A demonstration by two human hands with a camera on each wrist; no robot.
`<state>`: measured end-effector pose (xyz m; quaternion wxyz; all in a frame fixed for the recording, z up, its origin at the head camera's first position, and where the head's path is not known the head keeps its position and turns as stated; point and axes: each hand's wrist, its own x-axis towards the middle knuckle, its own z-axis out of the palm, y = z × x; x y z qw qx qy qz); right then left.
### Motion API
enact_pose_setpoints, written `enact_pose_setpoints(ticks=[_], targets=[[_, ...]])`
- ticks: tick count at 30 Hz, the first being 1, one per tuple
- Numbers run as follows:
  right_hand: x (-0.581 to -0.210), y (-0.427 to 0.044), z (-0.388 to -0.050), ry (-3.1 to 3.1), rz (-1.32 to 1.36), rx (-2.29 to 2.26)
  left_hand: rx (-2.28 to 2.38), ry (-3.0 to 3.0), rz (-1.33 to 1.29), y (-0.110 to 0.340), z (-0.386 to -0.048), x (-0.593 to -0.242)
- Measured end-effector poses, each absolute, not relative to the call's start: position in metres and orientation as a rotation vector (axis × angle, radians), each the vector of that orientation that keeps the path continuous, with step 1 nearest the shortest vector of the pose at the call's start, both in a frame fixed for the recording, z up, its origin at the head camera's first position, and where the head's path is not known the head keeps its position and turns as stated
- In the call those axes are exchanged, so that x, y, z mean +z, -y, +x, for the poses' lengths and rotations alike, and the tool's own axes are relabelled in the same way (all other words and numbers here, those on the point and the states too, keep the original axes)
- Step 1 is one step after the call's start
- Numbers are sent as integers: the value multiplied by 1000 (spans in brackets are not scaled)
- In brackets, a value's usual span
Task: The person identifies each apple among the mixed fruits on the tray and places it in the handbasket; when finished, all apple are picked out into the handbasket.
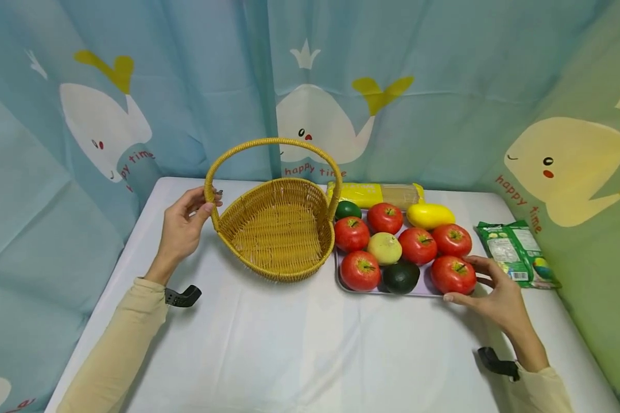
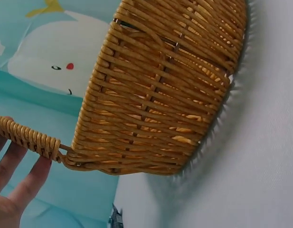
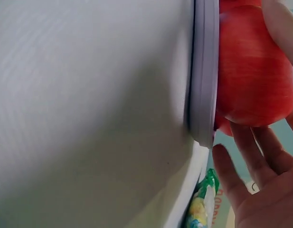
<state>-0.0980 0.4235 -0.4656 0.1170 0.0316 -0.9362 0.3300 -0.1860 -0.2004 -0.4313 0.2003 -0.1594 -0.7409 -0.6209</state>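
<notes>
My left hand [image 1: 182, 225] grips the left end of the handle of a golden-brown wicker basket [image 1: 232, 248], with fingers and thumb around it. The basket holds nothing, and its woven side [image 2: 151, 90] shows close up in the left wrist view. At the front right corner of a pale purple tray [image 1: 429, 291], my right hand [image 1: 501, 301] holds a red apple [image 1: 452, 276] between thumb and fingers. That apple [image 3: 255, 66] fills the upper right of the right wrist view, beside the tray's rim.
Several more red apples [image 1: 360, 271], a dark green avocado [image 1: 400, 278], a pale yellow-green round fruit [image 1: 384, 248] and a yellow fruit [image 1: 430, 216] crowd the tray. Behind lies a yellow noodle packet [image 1: 361, 195]. A green snack bag [image 1: 516, 252] lies at right. Curtains [image 1: 227, 86] surround the table.
</notes>
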Motion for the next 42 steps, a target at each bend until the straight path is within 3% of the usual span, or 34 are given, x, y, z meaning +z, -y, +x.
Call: enact_pose_setpoints(ticks=[29,36,42], targets=[[-455,-429,-97,2780,-148,1224,-1752,2117,-478,201,-188,-430],[-444,-427,-100,2731,-11,1338,-1765,2112,-471,202,-187,-432],[-433,-417,-104,2760,-58,1329,-1771,2106,-480,204,-189,-431]])
